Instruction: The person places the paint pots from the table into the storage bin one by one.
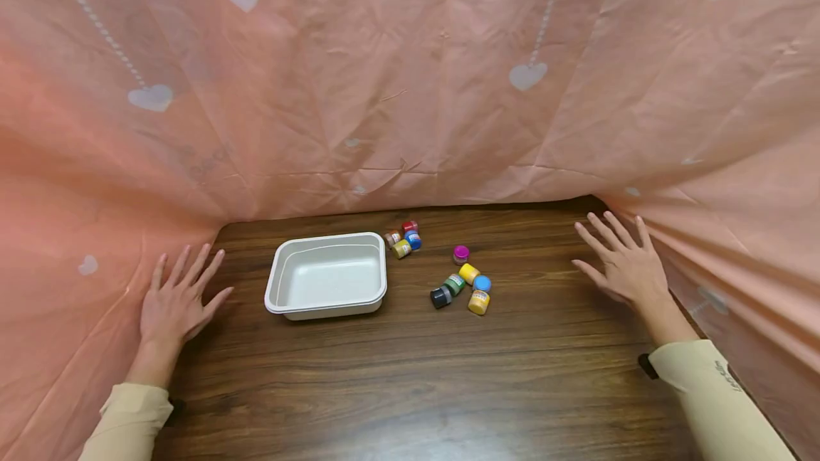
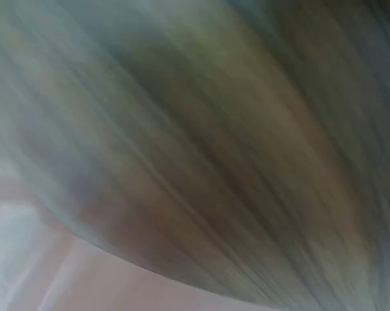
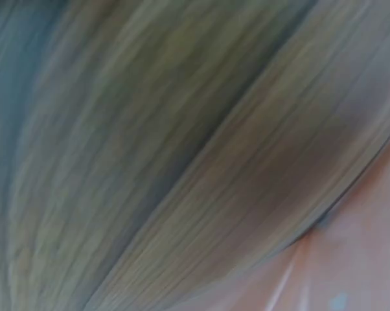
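My left hand (image 1: 174, 304) lies with fingers spread at the table's left side, left of a white rectangular tray (image 1: 333, 310), and holds nothing. At the right side my right hand (image 1: 624, 265) is spread the same way, also holding nothing. Small paint jars lie between them. Close to the tray's right corner are a red jar (image 1: 410, 227), a blue jar (image 1: 413, 240), a yellow jar (image 1: 401, 249) and a brown jar (image 1: 393, 237). Nearer the middle are a magenta-lidded jar (image 1: 460, 255), a black jar (image 1: 440, 297), a green jar (image 1: 455, 284) and several others.
The dark wooden table (image 1: 397, 390) is bordered at the back and both sides by a hanging pink cloth (image 1: 410, 91) with white hearts. Both wrist views show only the blurred wood surface and a strip of the cloth.
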`<state>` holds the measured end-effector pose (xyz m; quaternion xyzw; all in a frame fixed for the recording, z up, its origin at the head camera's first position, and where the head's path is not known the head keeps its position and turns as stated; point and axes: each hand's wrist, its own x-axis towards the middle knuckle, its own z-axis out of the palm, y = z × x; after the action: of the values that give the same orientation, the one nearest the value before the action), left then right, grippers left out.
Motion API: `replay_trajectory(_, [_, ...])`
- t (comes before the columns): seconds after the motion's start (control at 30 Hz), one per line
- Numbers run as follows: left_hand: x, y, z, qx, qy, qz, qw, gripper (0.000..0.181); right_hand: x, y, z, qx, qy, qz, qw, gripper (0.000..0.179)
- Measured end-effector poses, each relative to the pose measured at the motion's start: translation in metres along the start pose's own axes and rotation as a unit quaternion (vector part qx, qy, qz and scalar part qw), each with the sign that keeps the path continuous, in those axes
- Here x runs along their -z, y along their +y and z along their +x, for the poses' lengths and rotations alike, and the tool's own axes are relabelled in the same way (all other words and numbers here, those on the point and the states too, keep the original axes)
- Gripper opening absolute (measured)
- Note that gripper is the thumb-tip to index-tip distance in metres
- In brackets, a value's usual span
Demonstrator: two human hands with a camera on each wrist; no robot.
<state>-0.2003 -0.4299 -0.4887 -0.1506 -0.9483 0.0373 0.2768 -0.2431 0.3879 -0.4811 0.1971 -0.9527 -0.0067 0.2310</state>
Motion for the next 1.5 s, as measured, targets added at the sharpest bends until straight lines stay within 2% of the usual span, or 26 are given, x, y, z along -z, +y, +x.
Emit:
replay_trajectory(0.1, [0.005,0.007,0.001,0.042,-0.04,-0.015,0.9982,0.079,0.002,-0.013,0.005,-0.006,-0.006,0.012,0.9999,0.072])
replay_trajectory(0.2, [0.011,0.018,0.004,0.082,-0.077,-0.047,0.9926,0.077,0.004,-0.031,0.011,-0.008,0.001,0.039,0.9992,0.068])
replay_trajectory(0.37, [0.021,0.041,0.009,0.128,-0.121,-0.139,0.9745,0.075,0.011,-0.068,0.018,-0.023,0.01,0.131,0.991,0.056])
replay_trajectory(0.53, [0.024,0.062,0.011,0.14,-0.144,-0.207,0.9575,0.075,0.013,-0.102,0.021,-0.024,0.0,0.221,0.9749,0.045])
replay_trajectory(0.7, [0.023,0.076,0.01,0.15,-0.17,-0.256,0.9396,0.074,0.01,-0.128,0.024,0.004,-0.04,0.286,0.9574,0.039])
replay_trajectory(0.87, [0.019,0.085,0.009,0.157,-0.179,-0.293,0.926,0.072,0.003,-0.147,0.026,0.043,-0.085,0.324,0.9414,0.039])
replay_trajectory(1.0, [0.017,0.091,0.008,0.16,-0.177,-0.312,0.9195,0.072,-0.002,-0.157,0.029,0.069,-0.116,0.33,0.9342,0.042])
replay_trajectory(1.17, [0.012,0.095,0.006,0.157,-0.166,-0.33,0.9159,0.07,-0.009,-0.164,0.033,0.088,-0.145,0.311,0.9352,0.04])
replay_trajectory(1.5, [0.009,0.099,0.007,0.156,-0.168,-0.337,0.9131,0.067,-0.017,-0.168,0.039,0.115,-0.154,0.296,0.9356,0.032])
